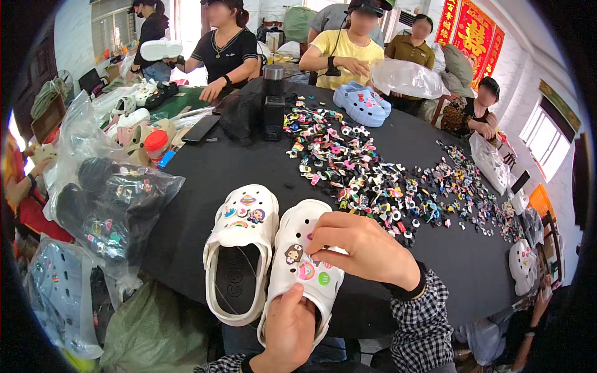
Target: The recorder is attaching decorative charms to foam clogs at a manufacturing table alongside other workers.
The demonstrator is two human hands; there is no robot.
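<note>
Two white clogs with round holes lie side by side at the near edge of the black table. The left-hand clog [231, 222] carries several colourful shoe charms on its toe. My left hand [287, 326] grips the right-hand clog [288, 231], its fingers inside the opening and its thumb on the upper. On that clog sit a brown-haired doll charm, a rainbow charm and a round green charm. Fingertips pinched, my right hand [367, 248] touches the clog's upper beside the doll charm; whatever is between the fingers is hidden.
A wide heap of loose shoe charms [379, 186] spreads across the table. Pale blue clogs [364, 109], a dark bottle [273, 102] and a phone [200, 129] stand or lie beyond. Plastic-bagged shoes [118, 193] crowd the left edge. Several people sit or stand around the table.
</note>
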